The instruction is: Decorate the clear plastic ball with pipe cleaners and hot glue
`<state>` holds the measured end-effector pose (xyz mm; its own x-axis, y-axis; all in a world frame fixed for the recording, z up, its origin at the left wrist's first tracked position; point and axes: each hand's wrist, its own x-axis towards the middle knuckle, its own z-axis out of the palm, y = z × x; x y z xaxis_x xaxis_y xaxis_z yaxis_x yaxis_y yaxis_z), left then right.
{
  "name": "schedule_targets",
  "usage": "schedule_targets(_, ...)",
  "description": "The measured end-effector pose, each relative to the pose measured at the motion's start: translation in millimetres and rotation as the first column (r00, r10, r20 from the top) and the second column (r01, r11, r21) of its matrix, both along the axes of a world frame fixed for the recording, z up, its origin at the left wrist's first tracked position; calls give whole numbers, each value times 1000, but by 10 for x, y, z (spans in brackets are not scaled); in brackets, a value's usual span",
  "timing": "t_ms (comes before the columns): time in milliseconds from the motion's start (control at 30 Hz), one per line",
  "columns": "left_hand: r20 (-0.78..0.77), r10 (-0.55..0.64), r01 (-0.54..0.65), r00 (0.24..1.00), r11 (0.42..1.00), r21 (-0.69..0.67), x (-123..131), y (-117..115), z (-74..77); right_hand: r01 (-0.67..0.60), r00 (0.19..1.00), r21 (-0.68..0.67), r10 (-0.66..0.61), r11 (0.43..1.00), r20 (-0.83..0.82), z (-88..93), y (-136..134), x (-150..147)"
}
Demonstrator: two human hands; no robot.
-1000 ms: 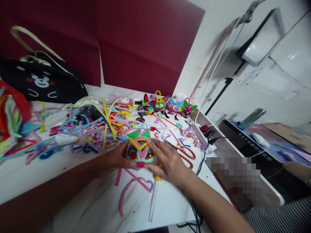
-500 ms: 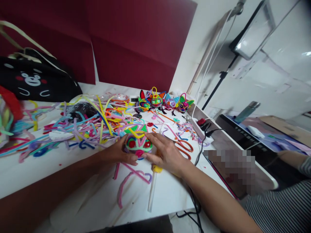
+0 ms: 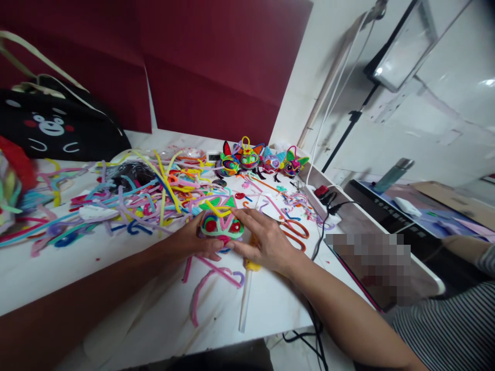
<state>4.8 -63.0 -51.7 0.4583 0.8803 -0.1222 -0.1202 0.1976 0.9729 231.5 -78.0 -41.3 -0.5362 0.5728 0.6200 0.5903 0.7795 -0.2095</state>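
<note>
Between my two hands is a pipe-cleaner animal head [image 3: 222, 226], with green ears, red eyes ringed in green and a yellow strip on top. My left hand [image 3: 197, 239] is closed round its left side, thumb at the lower front. On the other side my right hand [image 3: 263, 239] grips it, fingers over the top edge and thumb low near the nose. Under my right hand lies a yellow glue gun [image 3: 253, 264] with a clear glue stick [image 3: 245, 301] sticking out toward me. Orange-handled scissors [image 3: 296, 234] lie just right of that hand. Pink pipe cleaners [image 3: 197, 299] lie in front.
A heap of coloured pipe cleaners [image 3: 131, 198] covers the table's left side. Several finished animal heads [image 3: 249, 159] stand at the back. A power strip [image 3: 319, 203] with black cables runs along the right edge. A black bag [image 3: 58, 126] sits back left; a person's striped sleeve [image 3: 448, 324] shows at right.
Both hands stay on the animal head, with only a slight shift of the fingers. My left thumb and the head's nose area have moved a little; the view has tilted slightly.
</note>
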Motion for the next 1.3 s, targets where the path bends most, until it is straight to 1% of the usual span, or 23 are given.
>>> schedule_targets(167, -42, 11, -12, 999, 1000, -10, 6, -12, 20, -14, 1000, 23, 14, 1000, -4, -3, 0, 1)
schedule_targets(367, 8, 10, -10, 1000, 1000, -10, -1, 5, -10, -11, 1000, 42, 10, 999, 11, -23, 7, 10)
schedule_targets(533, -16, -15, 15, 1000, 1000, -16, 6, -5, 11, -11, 1000, 41, 11, 999, -2, -36, 8, 3)
schedule_targets(700, -13, 8, -8, 1000, 999, -40, 30, -49, 53, 5, 1000, 48, -5, 999, 16, -45, 10, 1)
schedule_targets(800, -30, 22, -23, 999, 999, -44, 34, -48, 51, -8, 1000, 67, 8, 998, 8, -37, 5, 4)
schedule_targets(867, -32, 22, -22, 999, 1000, -5, 26, -15, 21, -19, 1000, 72, 19, 997, 3, -26, -3, 7)
schedule_targets(933, -35, 14, -11, 999, 996, 89, 11, 43, -30, -24, 1000, 99, 24, 995, 2, -15, -14, 10)
schedule_targets(1033, -40, 13, -1, 999, 961, 276, -19, 136, -118, -26, 999, 161, 23, 987, 22, -8, -33, 19)
schedule_targets(1100, -47, 15, 3, 999, 934, 357, -37, 179, -164, -22, 999, 191, 13, 981, 47, -9, -46, 26)
schedule_targets(1200, -89, 8, 30, 996, 906, 421, -50, 205, -191, -13, 998, 224, 0, 974, 59, -12, -60, 30)
schedule_targets(1300, -129, -17, 74, 991, 893, 445, -47, 203, -175, -14, 999, 259, 0, 966, 54, -7, -65, 27)
